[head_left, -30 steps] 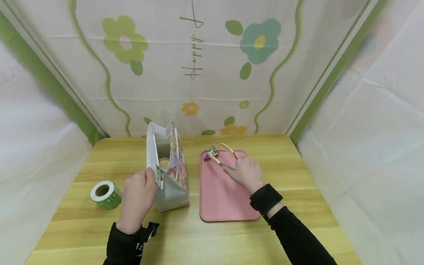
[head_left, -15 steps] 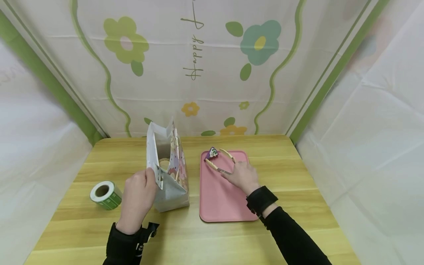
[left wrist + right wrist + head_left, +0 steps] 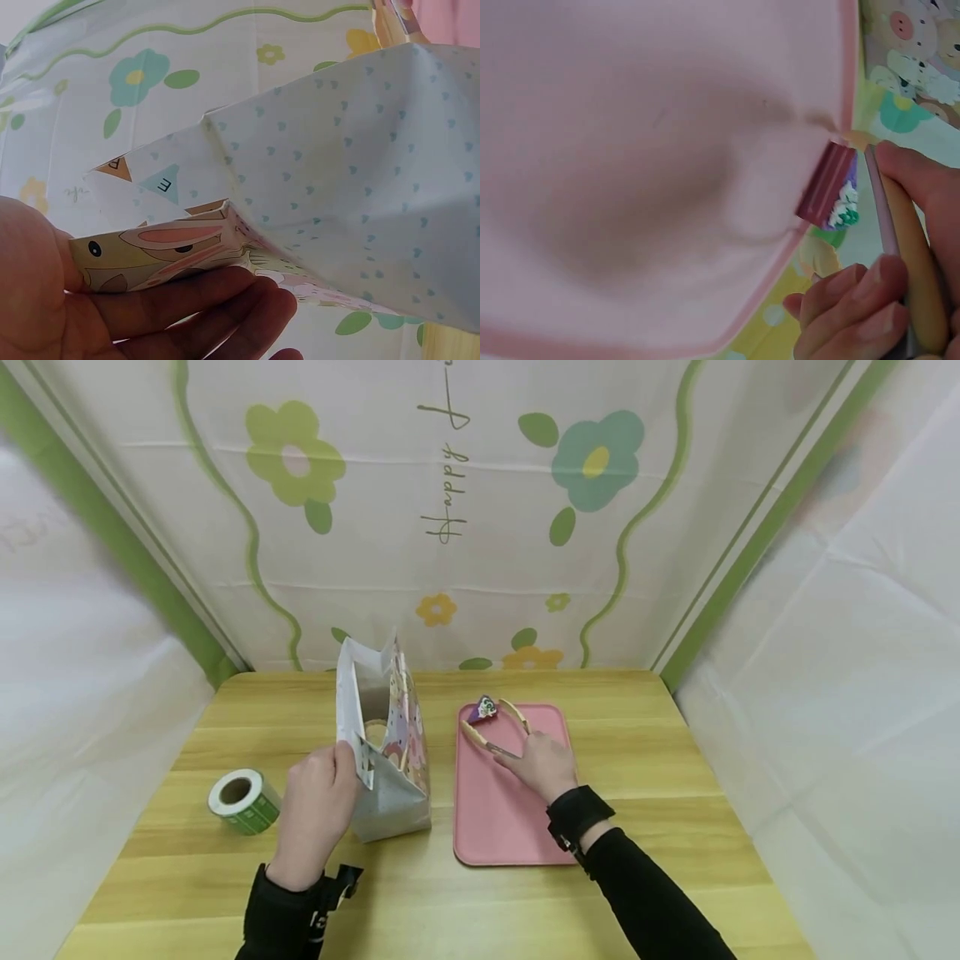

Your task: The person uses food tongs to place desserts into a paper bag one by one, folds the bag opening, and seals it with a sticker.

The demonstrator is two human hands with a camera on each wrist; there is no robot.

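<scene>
In the head view my left hand (image 3: 315,810) grips the near rim of a standing paper gift bag (image 3: 390,810), fingers under its cartoon-printed fold (image 3: 172,251) in the left wrist view. The bag's mouth is open, and a round tan thing (image 3: 376,732) shows inside. My right hand (image 3: 542,768) holds a pair of tongs (image 3: 474,733) with cream-coloured ends, their arms spread. Between the tips lies a small purple wedge-shaped piece (image 3: 486,708) with white and green print, at the far left corner of a pink tray (image 3: 495,827). The right wrist view shows the wedge's ridged maroon side (image 3: 825,184).
A roll of green-and-white labels (image 3: 243,802) stands on the wooden table (image 3: 420,910), left of the bag. White flower-printed cloth (image 3: 480,552) closes off the back and sides. The bag stands just left of the tray.
My right hand has drawn slightly left and nearer, bringing the tong tips down to either side of the purple wedge, which has turned a little. My left hand keeps its grip on the bag.
</scene>
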